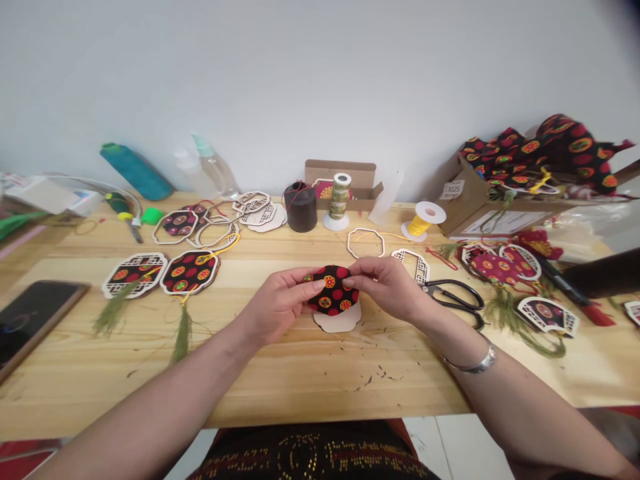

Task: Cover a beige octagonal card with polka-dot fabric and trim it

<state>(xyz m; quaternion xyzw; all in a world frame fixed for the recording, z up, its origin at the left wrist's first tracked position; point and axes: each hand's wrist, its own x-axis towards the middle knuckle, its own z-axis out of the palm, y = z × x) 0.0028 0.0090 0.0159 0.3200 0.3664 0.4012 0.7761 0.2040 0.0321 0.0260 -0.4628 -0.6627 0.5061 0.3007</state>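
Note:
A black fabric piece with red dots and yellow-orange flowers is held between both hands near the table's middle. My left hand pinches its left side, thumb on top. At its upper right edge, my right hand grips it with thumb and fingers. Beneath the fabric, a plain pale scalloped plate shows its lower part; whether it touches the fabric is unclear. Just right of my right hand are a pale lattice frame and black-handled scissors, partly hidden by the wrist.
Two tasselled ornaments and a phone lie left on the wooden table. Thread spools, a yellow spool and pale frames stand or lie behind. A cardboard box holds patterned fabric at right.

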